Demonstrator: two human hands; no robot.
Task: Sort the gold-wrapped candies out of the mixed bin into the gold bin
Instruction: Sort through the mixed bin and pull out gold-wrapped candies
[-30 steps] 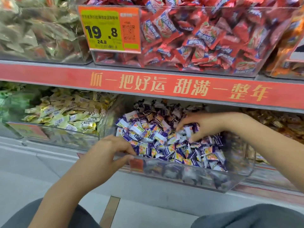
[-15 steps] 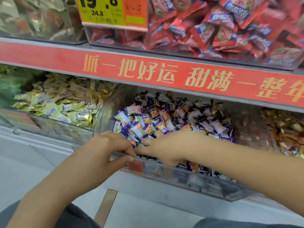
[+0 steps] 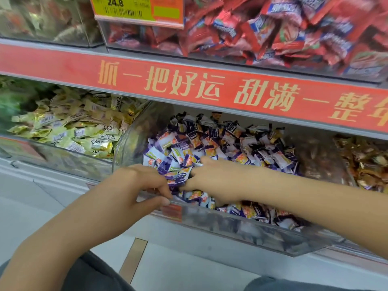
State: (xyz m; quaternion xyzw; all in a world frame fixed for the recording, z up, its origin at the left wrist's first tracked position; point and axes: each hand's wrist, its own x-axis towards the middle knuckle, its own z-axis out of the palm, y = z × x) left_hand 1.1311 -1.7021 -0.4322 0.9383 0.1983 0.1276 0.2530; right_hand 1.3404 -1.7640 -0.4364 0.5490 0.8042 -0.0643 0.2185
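The clear mixed bin (image 3: 252, 229) on the lower shelf holds a heap of purple, white and orange wrapped candies (image 3: 231, 139). I see no gold wrapper among them. Left of it, the gold bin (image 3: 63, 160) is filled with gold-wrapped candies (image 3: 84, 131). My left hand (image 3: 130, 190) pinches the mixed bin's front rim at its left corner, thumb outside and fingers over the edge. My right hand (image 3: 220, 181) lies palm down in the front left of the heap. Its fingertips are buried among the wrappers, so its grip is hidden.
Above the red shelf strip (image 3: 189, 85) stand a bin of red-wrapped candies (image 3: 273, 28) and a yellow and orange price tag (image 3: 136, 9). A bin of brown-gold sweets (image 3: 363, 160) is at the right, green packs (image 3: 16, 97) at far left. Grey floor lies below.
My right hand has moved from the middle of the heap to its front left, beside my left hand, and dug in. The left hand keeps its hold on the rim. The view has moved closer.
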